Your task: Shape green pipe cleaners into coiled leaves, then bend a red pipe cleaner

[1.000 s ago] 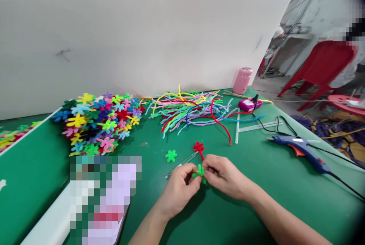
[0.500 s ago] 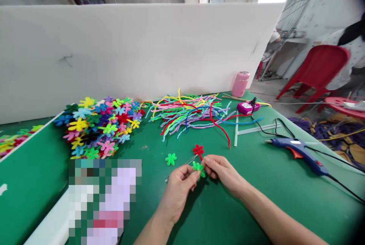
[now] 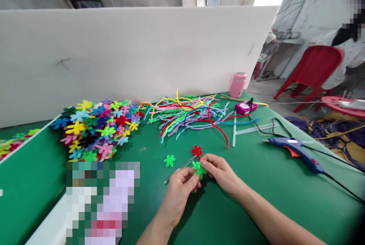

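Note:
My left hand (image 3: 180, 188) and my right hand (image 3: 221, 173) meet over the green table (image 3: 256, 184), both pinched on a small green felt flower (image 3: 198, 168). A red felt flower on a red stem (image 3: 196, 151) lies just beyond my fingers. Another green felt flower (image 3: 169, 160) rests flat to the left. A clear glue stick (image 3: 179, 169) lies under my left fingertips.
A heap of coloured felt flowers (image 3: 97, 129) sits at the left, a pile of coloured pipe cleaners (image 3: 188, 114) behind. A blue glue gun (image 3: 296, 149) with its black cord lies at the right. A pink cup (image 3: 238, 84), a white partition (image 3: 137, 55) and a red chair (image 3: 313, 68) stand beyond.
The view has tilted up slightly. My hands have kept pinching the green flower, shifting it a little toward the red flower.

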{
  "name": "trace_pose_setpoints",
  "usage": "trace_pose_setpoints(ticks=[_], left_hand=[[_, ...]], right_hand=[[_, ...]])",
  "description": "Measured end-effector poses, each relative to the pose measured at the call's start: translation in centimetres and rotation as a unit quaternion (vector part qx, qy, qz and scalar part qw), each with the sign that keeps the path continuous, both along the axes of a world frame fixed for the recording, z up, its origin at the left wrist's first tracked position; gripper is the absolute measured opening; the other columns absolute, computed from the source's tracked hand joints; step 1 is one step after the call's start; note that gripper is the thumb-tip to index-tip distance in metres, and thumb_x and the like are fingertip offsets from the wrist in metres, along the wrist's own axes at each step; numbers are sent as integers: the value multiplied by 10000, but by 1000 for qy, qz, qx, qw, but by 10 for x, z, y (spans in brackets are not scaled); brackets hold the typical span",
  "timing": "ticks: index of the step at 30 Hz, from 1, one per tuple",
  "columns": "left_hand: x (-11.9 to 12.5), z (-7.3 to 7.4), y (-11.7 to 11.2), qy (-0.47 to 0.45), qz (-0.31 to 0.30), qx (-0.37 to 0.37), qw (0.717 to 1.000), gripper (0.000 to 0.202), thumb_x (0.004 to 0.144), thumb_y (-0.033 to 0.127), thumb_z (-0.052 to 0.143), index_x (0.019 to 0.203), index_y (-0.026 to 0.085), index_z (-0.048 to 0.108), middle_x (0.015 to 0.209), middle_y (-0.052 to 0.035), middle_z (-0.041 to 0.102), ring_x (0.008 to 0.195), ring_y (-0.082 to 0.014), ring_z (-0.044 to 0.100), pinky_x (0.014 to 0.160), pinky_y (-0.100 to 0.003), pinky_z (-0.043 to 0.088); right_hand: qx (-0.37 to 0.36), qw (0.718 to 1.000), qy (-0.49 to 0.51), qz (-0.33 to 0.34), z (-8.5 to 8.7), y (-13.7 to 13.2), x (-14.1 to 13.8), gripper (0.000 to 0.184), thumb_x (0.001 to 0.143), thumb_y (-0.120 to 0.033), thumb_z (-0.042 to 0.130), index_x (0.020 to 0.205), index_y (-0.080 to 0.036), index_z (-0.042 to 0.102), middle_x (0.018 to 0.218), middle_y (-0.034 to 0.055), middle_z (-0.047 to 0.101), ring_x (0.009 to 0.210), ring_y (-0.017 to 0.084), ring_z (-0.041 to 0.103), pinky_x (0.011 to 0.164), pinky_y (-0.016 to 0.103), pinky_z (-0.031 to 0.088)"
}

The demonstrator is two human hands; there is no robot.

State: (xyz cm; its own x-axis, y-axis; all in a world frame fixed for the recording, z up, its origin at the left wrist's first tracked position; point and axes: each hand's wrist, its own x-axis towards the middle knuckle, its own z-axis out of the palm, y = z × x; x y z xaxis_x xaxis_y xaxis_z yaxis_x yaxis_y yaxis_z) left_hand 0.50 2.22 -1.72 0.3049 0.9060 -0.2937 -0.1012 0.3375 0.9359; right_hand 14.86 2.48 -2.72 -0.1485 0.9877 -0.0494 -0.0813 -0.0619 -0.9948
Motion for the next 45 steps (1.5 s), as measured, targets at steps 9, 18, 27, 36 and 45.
trace_pose_setpoints(ticks=[9, 18, 27, 36, 45], left_hand=[[-2, -4, -4, 308, 25, 342, 888, 169, 778, 186, 476, 640, 162, 572, 602, -22, 537, 584, -158, 475, 569, -267, 348], [-5, -3, -5, 317, 39, 384, 866, 120, 740, 165, 534, 678, 200, 630, 634, -41, 568, 635, -192, 499, 625, -291, 352], [2, 11, -3, 101, 56, 114, 987, 185, 748, 314, 564, 746, 151, 651, 555, 23, 507, 538, -117, 423, 525, -220, 346], [1, 4, -3, 4, 78, 44, 996, 189, 651, 250, 664, 802, 138, 649, 642, 5, 576, 593, -113, 472, 577, -218, 381], [2, 4, -5, 53, 94, 71, 992, 211, 699, 340, 632, 636, 158, 548, 544, 38, 492, 546, -103, 434, 526, -208, 352]], right_hand=[[120, 984, -128, -33, 3, -6, -3, 88, 789, -224, 514, 835, -154, 541, 644, -22, 477, 559, 97, 415, 515, 213, 353], [161, 961, -221, -28, 4, -6, -2, 68, 766, -147, 464, 717, -180, 497, 597, -24, 466, 542, 103, 428, 503, 202, 364], [258, 909, -325, -43, 3, -8, -3, 74, 747, -138, 483, 713, -195, 517, 617, -10, 514, 550, 115, 472, 540, 224, 373], [216, 933, -283, -59, 2, -9, -6, 85, 769, -131, 462, 721, -195, 492, 618, -10, 518, 544, 114, 477, 519, 211, 379], [290, 896, -328, -75, 1, -10, -4, 87, 823, -154, 444, 773, -194, 503, 695, 31, 579, 615, 139, 522, 583, 245, 418]])
